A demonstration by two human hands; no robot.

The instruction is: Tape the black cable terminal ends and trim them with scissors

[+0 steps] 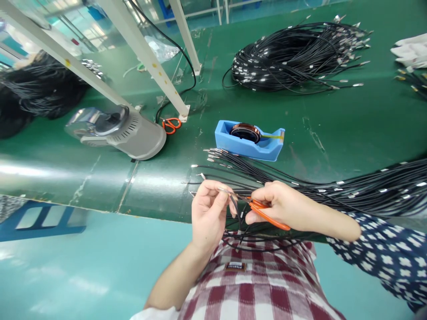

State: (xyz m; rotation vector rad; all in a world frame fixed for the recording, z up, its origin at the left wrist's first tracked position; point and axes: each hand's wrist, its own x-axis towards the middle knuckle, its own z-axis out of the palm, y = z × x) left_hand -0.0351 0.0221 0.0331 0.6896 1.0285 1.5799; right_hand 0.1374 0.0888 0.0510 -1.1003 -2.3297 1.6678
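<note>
My left hand [210,211] pinches the end of a black cable [237,211] between thumb and fingers, close to the bench's front edge. In my right hand [276,202] is a pair of orange-handled scissors [268,215], its blades reaching toward the cable end at my left fingertips. Whether the blades touch the cable I cannot tell. Beneath and behind both hands lies a bundle of black cables [360,189] with pale tips, running off to the right. Some cables hang over the edge against the checked apron [247,284].
Just beyond the bundle stands a blue tape dispenser [248,149]. A coiled heap of black cables [283,58] lies farther back. To the left are a grey machine [140,135], more orange-handled scissors [171,125] and white frame posts [150,62]. A white glove [412,51] is at far right.
</note>
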